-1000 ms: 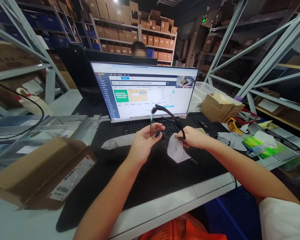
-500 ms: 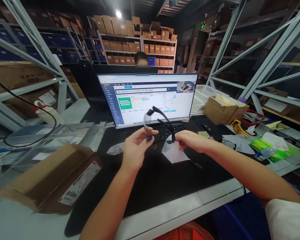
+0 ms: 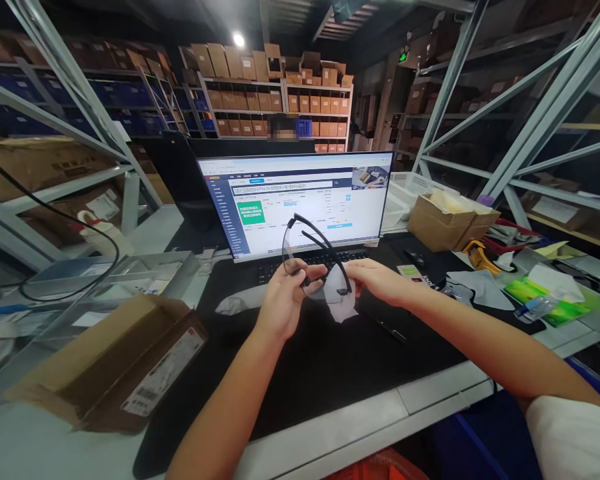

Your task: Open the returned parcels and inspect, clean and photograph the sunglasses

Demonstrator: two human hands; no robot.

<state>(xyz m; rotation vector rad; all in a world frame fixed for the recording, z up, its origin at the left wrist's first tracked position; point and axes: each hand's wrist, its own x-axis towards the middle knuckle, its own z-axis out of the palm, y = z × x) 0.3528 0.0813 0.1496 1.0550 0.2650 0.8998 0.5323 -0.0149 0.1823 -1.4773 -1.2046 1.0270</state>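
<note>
A pair of glasses with dark temples is held up over the black desk mat, in front of the keyboard. My left hand is closed, pinching the glasses by the frame near the lens. One temple arches over to the right, its tip close to my right hand. A thin white cloth hangs from my closed right fingers, behind the temple tip. Whether those fingers also touch the temple I cannot tell. A crumpled pale pouch lies on the mat, left of my left hand.
A lit monitor stands behind the keyboard. An opened cardboard box is on the left; a pen lies right of the cloth. Another cardboard box, a mouse and a green tissue pack sit to the right.
My left hand and the glasses have tilted and shifted slightly. The white cloth is more gathered and narrower now under my right fingers. The camera view has moved a little.
</note>
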